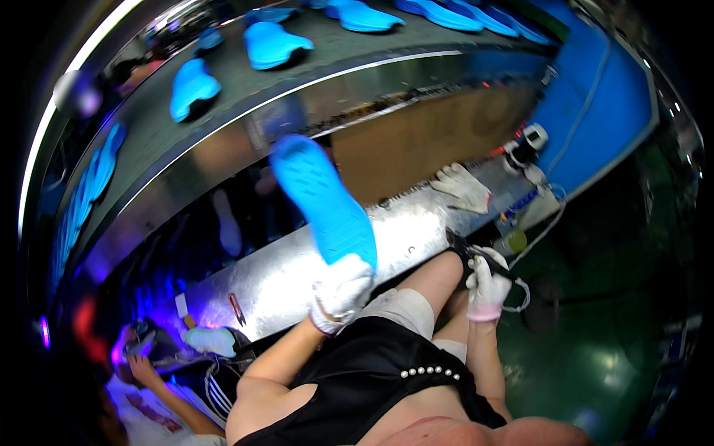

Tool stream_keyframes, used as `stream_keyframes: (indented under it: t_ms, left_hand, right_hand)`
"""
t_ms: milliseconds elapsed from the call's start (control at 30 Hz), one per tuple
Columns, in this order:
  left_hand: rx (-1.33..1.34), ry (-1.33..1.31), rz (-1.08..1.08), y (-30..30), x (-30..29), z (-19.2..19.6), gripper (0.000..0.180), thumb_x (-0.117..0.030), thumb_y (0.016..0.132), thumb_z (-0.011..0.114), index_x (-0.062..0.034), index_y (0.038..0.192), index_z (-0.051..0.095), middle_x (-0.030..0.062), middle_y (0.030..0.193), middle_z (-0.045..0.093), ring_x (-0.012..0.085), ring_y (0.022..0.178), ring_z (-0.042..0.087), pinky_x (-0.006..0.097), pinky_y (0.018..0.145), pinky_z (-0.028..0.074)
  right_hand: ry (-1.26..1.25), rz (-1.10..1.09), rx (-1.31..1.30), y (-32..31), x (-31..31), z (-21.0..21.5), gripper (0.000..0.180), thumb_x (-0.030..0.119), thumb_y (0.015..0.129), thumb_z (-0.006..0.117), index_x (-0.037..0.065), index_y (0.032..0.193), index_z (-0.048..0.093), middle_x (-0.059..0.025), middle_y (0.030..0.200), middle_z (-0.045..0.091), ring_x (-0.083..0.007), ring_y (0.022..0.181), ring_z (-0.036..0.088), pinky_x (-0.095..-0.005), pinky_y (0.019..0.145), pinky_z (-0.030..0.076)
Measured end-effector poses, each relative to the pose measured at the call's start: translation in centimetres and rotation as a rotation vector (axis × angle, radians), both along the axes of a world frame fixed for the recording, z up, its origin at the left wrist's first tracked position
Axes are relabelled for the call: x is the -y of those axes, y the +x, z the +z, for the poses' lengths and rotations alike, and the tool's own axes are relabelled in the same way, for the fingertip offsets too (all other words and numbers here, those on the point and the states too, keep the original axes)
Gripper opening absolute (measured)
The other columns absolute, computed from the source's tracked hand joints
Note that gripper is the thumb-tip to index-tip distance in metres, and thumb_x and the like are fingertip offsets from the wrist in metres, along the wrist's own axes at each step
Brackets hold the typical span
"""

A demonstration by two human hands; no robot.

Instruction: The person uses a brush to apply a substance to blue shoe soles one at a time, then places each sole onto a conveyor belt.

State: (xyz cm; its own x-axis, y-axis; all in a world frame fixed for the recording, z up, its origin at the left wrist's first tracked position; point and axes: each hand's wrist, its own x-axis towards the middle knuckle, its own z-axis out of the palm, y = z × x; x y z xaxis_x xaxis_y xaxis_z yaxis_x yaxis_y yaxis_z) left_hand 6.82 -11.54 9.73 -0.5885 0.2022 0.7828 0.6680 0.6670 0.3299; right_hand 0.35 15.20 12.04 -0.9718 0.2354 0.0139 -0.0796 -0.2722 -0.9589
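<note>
My left hand, in a white knit glove, grips the near end of a bright blue shoe sole. The sole stands tilted upward over the metal bench, its patterned face in view. In a white glove with a pink cuff, my right hand is closed around a dark hand tool with a pale cord, beside my knee. The tool's exact kind cannot be made out. Sole and tool are apart from each other.
More blue soles lie along a dark conveyor belt beyond the bench. An empty white glove and a brown cardboard panel are at the bench's back. Another person's hand works at lower left. Red-handled snips lie on the bench.
</note>
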Motion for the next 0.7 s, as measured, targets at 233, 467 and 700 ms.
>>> stream_keyframes:
  t_ms: [233, 467, 700]
  left_hand:
    - [0.648, 0.305, -0.002, 0.3, -2.4, -10.2, 0.040, -0.018, 0.078, 0.067, -0.0023, 0.111, 0.051, 0.0170, 0.121, 0.054, 0.0283, 0.112, 0.053, 0.040, 0.097, 0.041]
    - [1.331, 1.925, -1.540, -6.2, -2.3, -9.8, 0.096, -0.076, 0.087, 0.018, -0.0001, 0.142, 0.035, 0.0224, 0.136, 0.048, 0.0382, 0.122, 0.049, 0.042, 0.096, 0.046]
    - [1.384, 2.187, -0.450, -7.1, -5.9, -6.9, 0.079, -0.069, 0.090, 0.028, -0.0050, 0.132, 0.046, 0.0202, 0.119, 0.056, 0.0331, 0.099, 0.060, 0.046, 0.084, 0.053]
  right_hand:
    - [0.099, -0.028, 0.129, -0.6, -1.2, -3.0, 0.017, 0.005, 0.086, 0.065, -0.001, 0.102, 0.063, 0.0009, 0.067, 0.057, -0.0040, 0.050, 0.048, -0.0180, 0.044, 0.037]
    - [0.599, 0.163, 0.040, -7.0, 5.0, -5.6, 0.026, 0.026, 0.081, 0.068, 0.000, 0.076, 0.069, -0.0085, 0.062, 0.063, -0.0195, 0.052, 0.058, -0.0332, 0.050, 0.043]
    - [1.217, 0.320, -0.290, -3.0, 8.5, -5.7, 0.025, 0.033, 0.080, 0.065, 0.010, 0.088, 0.067, -0.0135, 0.077, 0.068, -0.0308, 0.072, 0.068, -0.0403, 0.067, 0.053]
